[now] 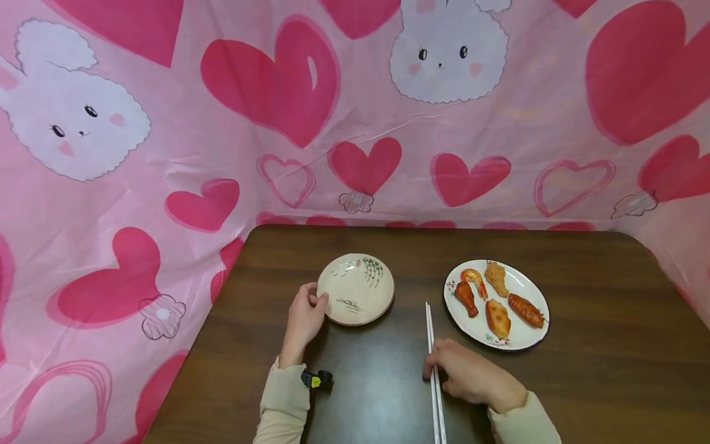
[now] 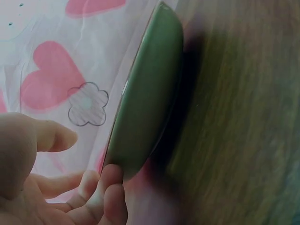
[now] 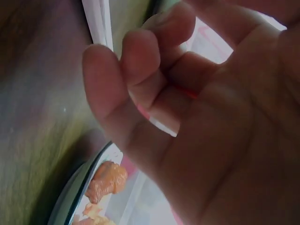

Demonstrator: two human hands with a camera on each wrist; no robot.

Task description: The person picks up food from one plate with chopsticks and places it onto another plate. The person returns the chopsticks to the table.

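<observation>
My left hand (image 1: 306, 317) is at the left rim of a small cream plate (image 1: 355, 290) painted with green sprigs. In the left wrist view, fingertips (image 2: 112, 178) touch the rim of the plate (image 2: 145, 98), and the thumb stands apart from it. A pair of long white chopsticks (image 1: 436, 407) points away from me near the middle of the table. My right hand (image 1: 471, 373) holds them partway along, fingers on both sides. In the right wrist view its fingers are bent, with the chopsticks (image 3: 99, 23) partly hidden beyond the fingertips.
A white dark-rimmed plate (image 1: 521, 277) stands right of the chopsticks. It bears several food pieces: a drumstick (image 1: 466, 298), a shrimp (image 1: 473, 279), a wing (image 1: 526, 310) and fried pieces. Pink cloth (image 1: 310, 166) with hearts and rabbits hangs behind and left of the brown table (image 1: 599, 370).
</observation>
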